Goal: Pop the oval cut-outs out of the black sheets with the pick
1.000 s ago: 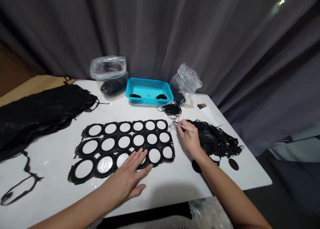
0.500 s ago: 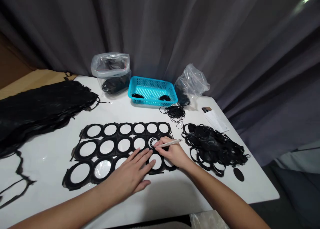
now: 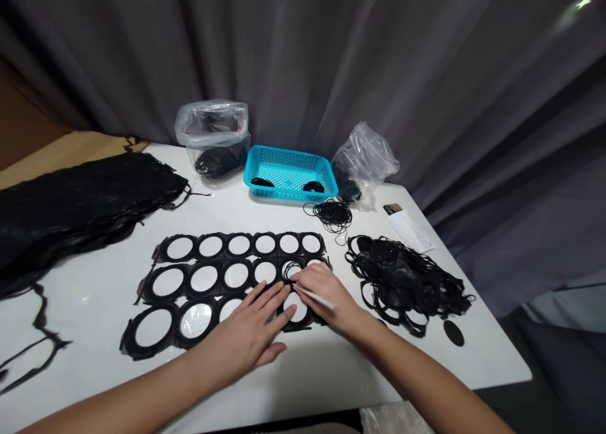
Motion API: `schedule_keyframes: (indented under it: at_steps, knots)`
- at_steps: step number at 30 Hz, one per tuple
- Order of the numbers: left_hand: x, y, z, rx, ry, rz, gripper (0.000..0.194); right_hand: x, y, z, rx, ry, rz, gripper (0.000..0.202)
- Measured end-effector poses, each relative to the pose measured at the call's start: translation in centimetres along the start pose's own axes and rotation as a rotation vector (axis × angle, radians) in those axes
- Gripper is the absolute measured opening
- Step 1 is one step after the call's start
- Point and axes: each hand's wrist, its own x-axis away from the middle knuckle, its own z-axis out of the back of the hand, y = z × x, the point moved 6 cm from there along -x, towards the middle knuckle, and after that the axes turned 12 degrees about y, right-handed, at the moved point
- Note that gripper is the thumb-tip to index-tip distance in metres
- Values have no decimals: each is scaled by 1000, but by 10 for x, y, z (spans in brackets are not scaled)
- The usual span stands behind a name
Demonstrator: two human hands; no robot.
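Observation:
A black rubber sheet (image 3: 219,264) with rows of round holes lies flat on the white table (image 3: 326,371). My left hand (image 3: 258,323) rests on it, palm down with fingers apart, over the near row. In my right hand (image 3: 329,295) is a thin, pale, pen-like stick (image 3: 318,299), pinched in the fingers with its tip at the edge of a hole in the middle row. Thin black rubber rings (image 3: 290,270) lie loose around that hole, close to my right fingertips. What the tip touches is too small to tell.
Behind stands a blue basket (image 3: 291,195) between two clear plastic bags (image 3: 215,137). Thin black rings (image 3: 332,215) lie before it. A heap of black scraps (image 3: 407,282) is at right, stacked black sheets (image 3: 80,206) at left. A phone (image 3: 392,209) and a black disc (image 3: 453,333) lie farther right.
My right hand has turned, so the stick's free end now points toward me rather than to the right. My left hand stays on the sheet.

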Motion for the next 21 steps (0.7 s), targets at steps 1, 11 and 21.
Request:
schedule_keyframes:
  at_steps: [1, 11, 21]
  knots:
    - [0, 0, 0, 1, 6, 1, 58, 2, -3, -3, 86, -26, 86, 8]
    - [-5, 4, 10, 47, -16, 1, 59, -52, 89, 73, 323, 430, -386, 18]
    - [28, -15, 28, -109, 104, 136, 41, -41, 9, -19, -299, -11, -439, 10]
